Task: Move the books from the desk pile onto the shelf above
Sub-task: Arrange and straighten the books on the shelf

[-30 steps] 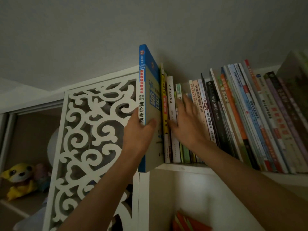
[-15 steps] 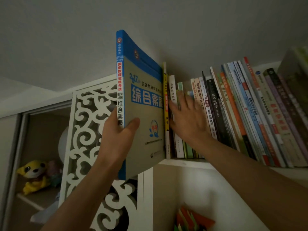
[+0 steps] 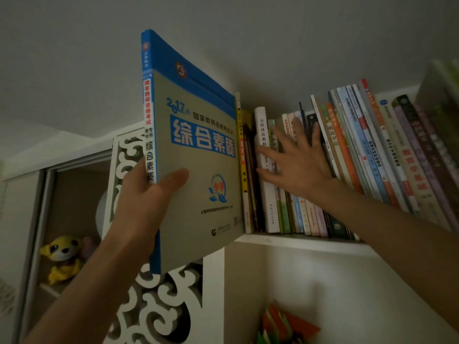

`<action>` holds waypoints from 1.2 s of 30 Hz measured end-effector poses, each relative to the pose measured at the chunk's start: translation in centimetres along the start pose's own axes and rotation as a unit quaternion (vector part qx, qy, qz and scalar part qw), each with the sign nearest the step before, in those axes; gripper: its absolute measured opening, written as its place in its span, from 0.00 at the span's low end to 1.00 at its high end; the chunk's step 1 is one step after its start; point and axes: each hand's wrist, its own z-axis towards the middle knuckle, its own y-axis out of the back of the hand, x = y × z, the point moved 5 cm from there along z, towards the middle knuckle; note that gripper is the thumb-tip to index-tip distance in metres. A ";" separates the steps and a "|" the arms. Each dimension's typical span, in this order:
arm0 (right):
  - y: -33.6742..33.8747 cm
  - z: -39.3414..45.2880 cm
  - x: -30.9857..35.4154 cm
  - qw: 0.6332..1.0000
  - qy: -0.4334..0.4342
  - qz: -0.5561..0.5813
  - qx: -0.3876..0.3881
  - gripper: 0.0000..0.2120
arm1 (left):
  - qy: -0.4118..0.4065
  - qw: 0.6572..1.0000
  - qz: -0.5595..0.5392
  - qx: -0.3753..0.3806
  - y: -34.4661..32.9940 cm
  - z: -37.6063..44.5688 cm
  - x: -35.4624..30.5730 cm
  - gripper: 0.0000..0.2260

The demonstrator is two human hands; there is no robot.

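My left hand [image 3: 146, 202] grips a large grey book with a blue spine and blue top band [image 3: 198, 155], thumb on the cover. The book stands upright at the left end of the row on the white shelf [image 3: 298, 242], its far edge next to a thin yellow book [image 3: 242, 170] and most of it hanging out past the shelf front. My right hand [image 3: 295, 165] presses with spread straight fingers against the spines of the shelved books [image 3: 372, 157], which lean left.
A white fretwork panel [image 3: 159, 306] stands left of the shelf. Behind it, a lower cubby holds a yellow plush toy [image 3: 62, 254]. Orange and green items [image 3: 285, 324] lie on a lower level. The grey ceiling is close above the books.
The grey book has come out from the row toward me and turned so its cover faces right. My right hand has slid right along the spines.
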 end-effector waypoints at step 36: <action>-0.6 -0.1 0.1 0.975 0.207 0.024 -0.081 0.26 | 0.016 0.994 0.100 -0.048 -1.2 0.3 -2.3 0.08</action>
